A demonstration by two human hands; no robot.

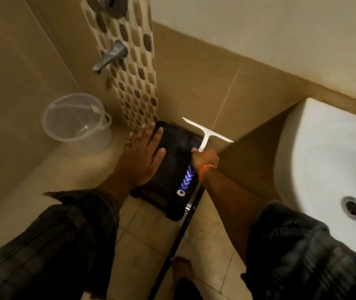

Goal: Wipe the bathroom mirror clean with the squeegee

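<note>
A white T-shaped squeegee (205, 132) is gripped by its handle in my right hand (205, 159), its blade up near the tiled wall. My left hand (145, 151) lies flat, fingers spread, on a black stool-like object (177, 156) standing on the floor in the corner. A blue-and-white patterned item (186, 180) rests on that black object beside my right wrist. No mirror shows in this view.
A clear plastic bucket (77, 124) stands on the floor at the left. A metal tap (112, 56) sticks out of the mosaic tile strip above. A white washbasin (333, 169) fills the right. A dark pole (181, 237) slants across the floor; my bare foot (181, 267) is below.
</note>
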